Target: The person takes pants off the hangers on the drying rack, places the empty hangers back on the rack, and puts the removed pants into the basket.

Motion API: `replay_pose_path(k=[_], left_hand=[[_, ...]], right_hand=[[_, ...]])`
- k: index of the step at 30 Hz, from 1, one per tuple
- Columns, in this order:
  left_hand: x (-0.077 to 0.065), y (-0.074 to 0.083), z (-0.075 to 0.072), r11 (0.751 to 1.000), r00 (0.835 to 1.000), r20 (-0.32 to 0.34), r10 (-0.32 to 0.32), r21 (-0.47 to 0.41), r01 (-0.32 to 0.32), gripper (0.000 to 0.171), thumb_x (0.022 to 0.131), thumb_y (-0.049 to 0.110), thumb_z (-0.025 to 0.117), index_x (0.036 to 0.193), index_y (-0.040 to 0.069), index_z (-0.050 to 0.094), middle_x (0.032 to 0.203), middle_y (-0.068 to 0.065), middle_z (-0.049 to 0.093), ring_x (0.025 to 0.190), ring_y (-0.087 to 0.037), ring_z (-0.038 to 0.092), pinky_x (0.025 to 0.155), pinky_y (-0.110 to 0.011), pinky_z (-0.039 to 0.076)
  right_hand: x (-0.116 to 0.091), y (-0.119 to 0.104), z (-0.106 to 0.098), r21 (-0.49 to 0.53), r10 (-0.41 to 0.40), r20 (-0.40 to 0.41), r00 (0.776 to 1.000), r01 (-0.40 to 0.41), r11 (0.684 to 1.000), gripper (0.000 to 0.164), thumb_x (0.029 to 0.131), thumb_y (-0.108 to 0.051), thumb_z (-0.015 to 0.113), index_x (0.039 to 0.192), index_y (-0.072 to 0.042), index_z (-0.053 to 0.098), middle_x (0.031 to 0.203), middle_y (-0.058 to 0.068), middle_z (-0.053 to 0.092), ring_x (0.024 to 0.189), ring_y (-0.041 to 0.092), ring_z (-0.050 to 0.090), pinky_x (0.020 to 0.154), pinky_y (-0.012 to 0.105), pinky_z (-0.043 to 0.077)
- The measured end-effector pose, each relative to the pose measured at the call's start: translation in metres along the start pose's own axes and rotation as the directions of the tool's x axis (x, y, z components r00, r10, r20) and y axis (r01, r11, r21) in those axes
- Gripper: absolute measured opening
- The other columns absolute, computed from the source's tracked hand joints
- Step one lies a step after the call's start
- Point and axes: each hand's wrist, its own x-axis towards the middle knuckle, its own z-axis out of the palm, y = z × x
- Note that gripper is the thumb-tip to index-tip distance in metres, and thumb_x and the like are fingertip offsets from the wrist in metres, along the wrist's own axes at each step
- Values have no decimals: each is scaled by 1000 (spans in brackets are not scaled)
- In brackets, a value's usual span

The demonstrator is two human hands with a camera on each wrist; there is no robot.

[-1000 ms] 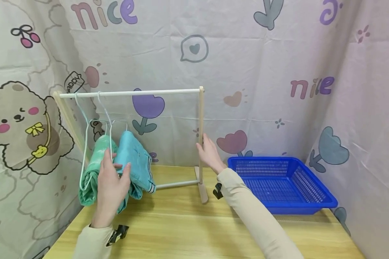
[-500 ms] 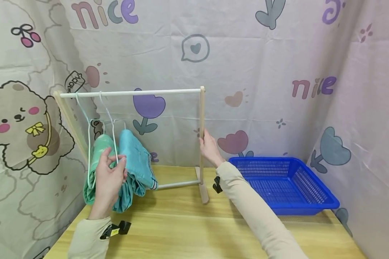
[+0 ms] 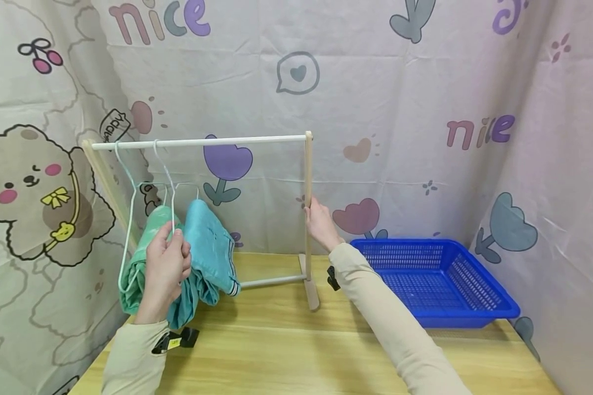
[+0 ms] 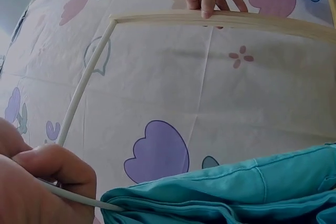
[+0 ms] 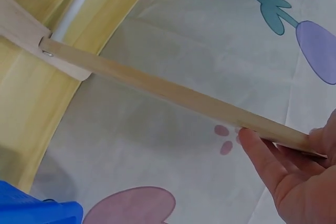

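My left hand [image 3: 165, 263] pinches the side wire of a white hanger [image 3: 173, 208] between thumb and fingers. Folded over that hanger is a turquoise garment [image 3: 208, 247] with a striped edge; part of it is hidden behind the hand. To its left, a green garment [image 3: 150, 233] hangs on another white hanger [image 3: 129, 225]. Both hooks sit over the top bar [image 3: 227, 141] of a small clothes rack. At the rack's right end, my right hand [image 3: 321, 224] grips the wooden upright [image 3: 308, 175]; in the right wrist view, thumb and fingers [image 5: 257, 153] lie on either side of it.
The rack stands on a wood-grain table [image 3: 257, 351], its right foot [image 3: 311, 295] near the middle. A blue plastic basket [image 3: 474, 318] sits to the right, behind my right forearm. Printed cloth [image 3: 385, 109] closes in the back and sides.
My left hand's spread fingers have closed on the hanger wire, and the hanger has swung and slid slightly right along the bar. My right hand has moved up a little on the upright.
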Motion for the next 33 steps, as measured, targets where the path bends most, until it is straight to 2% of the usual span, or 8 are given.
replay_pose_path(k=[3, 6, 13, 21, 27, 33], left_hand=[[1, 0, 1, 999, 1000, -14, 3, -53, -4, 53, 107, 31, 32, 155, 11, 23, 55, 8, 32, 35, -7, 25, 32, -29, 18], [2, 0, 3, 996, 999, -37, 4, -87, -7, 50, 107, 30, 33, 152, 8, 28, 53, 9, 29, 34, -7, 24, 32, -30, 17], [2, 0, 2, 998, 997, -75, -2, -55, -2, 45, 107, 33, 33, 145, 10, 39, 50, 9, 28, 32, -9, 23, 30, -31, 17], [1, -4, 4, 998, 988, -145, 44, -31, -49, 42, 106, 31, 39, 140, 8, 47, 45, 6, 31, 30, -9, 25, 29, -31, 19], [0, -6, 5, 997, 984, -162, 74, -2, -75, 40, 105, 28, 41, 138, 6, 51, 42, 6, 31, 28, -10, 24, 28, -31, 18], [0, 0, 11, 997, 987, -142, 75, -4, -76, 40, 105, 28, 42, 138, 6, 52, 43, 6, 29, 29, -9, 22, 29, -31, 16]], right_hand=[[-1, -2, -1, -21, -6, 11, 1000, 7, 1000, 22, 104, -9, 41, 120, 3, 51, 109, 24, 66, 93, 34, 67, 74, 39, 57], [-1, 0, 0, -35, 1, 18, 1000, 0, 999, 23, 105, -10, 41, 121, 4, 51, 110, 24, 66, 94, 34, 67, 75, 42, 57], [0, 1, 1, -65, -5, 14, 1000, 6, 998, 20, 105, -12, 41, 117, 1, 51, 109, 21, 67, 93, 33, 68, 74, 42, 57], [-3, 2, 1, -54, -4, 2, 1000, 4, 999, 21, 105, -12, 43, 119, 1, 51, 109, 21, 68, 93, 35, 68, 74, 44, 57], [-4, 3, 2, -60, 3, 9, 1000, -2, 998, 22, 105, -12, 42, 121, 0, 51, 111, 21, 68, 92, 34, 68, 72, 43, 57], [-3, 3, 2, -60, -5, -4, 1000, 5, 998, 20, 104, -10, 44, 120, 0, 51, 106, 21, 68, 89, 34, 68, 70, 43, 57]])
